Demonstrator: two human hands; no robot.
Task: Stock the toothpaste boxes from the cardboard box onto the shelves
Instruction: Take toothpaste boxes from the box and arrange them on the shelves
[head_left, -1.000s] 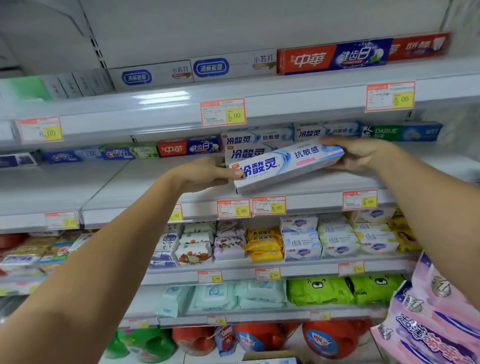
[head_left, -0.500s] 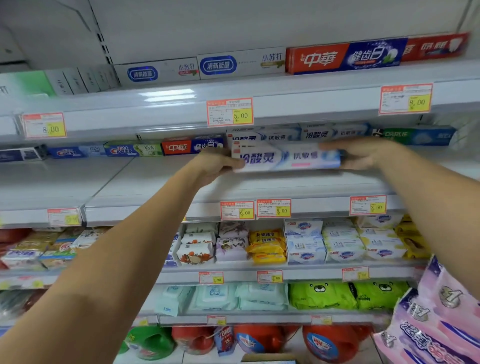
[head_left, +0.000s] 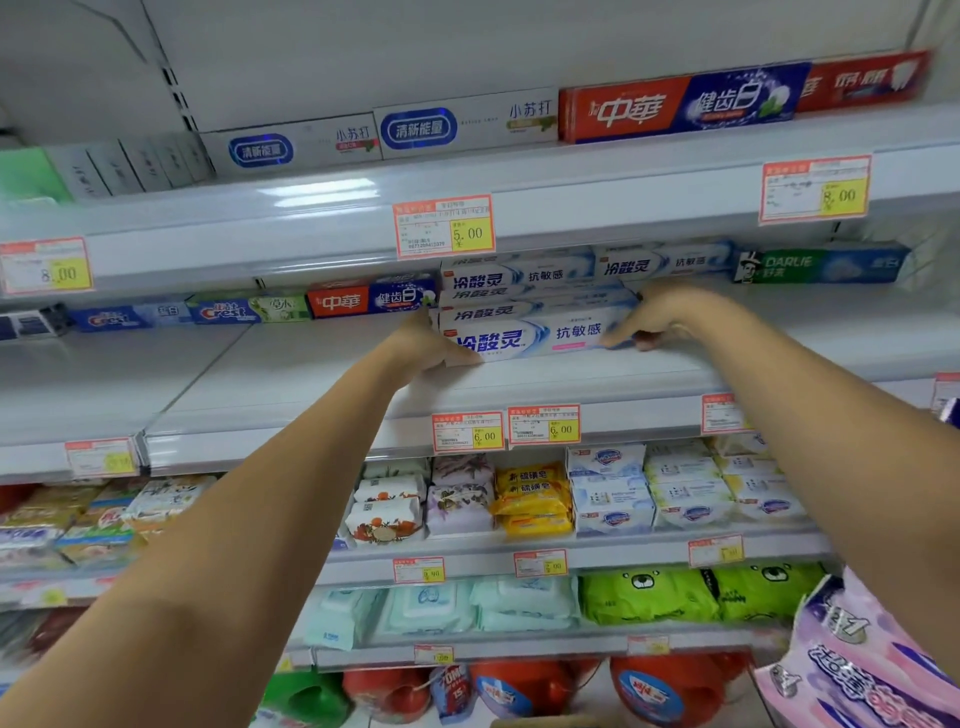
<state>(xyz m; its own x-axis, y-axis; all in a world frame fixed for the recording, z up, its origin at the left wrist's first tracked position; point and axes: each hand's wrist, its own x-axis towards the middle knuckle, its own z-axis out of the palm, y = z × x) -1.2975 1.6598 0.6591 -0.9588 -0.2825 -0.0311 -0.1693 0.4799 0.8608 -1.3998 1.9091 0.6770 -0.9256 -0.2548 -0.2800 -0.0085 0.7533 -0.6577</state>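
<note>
- I see an orange-and-yellow price tag marked 5.00 near the top centre, and another marked 8.00 up at the right.
- Two tags marked 6.00 sit side by side lower down.
- Just below them I make out floral-wrapped soaps, yellow soap packs and white-and-blue soap boxes, stacked in neighbouring columns.
- One row lower lie pale teal wipe packs, with bright green packs with bear faces to their right.
- At the bottom stand red jugs and a green jug.
- A pink-and-purple printed bag fills my lower right corner.
</note>
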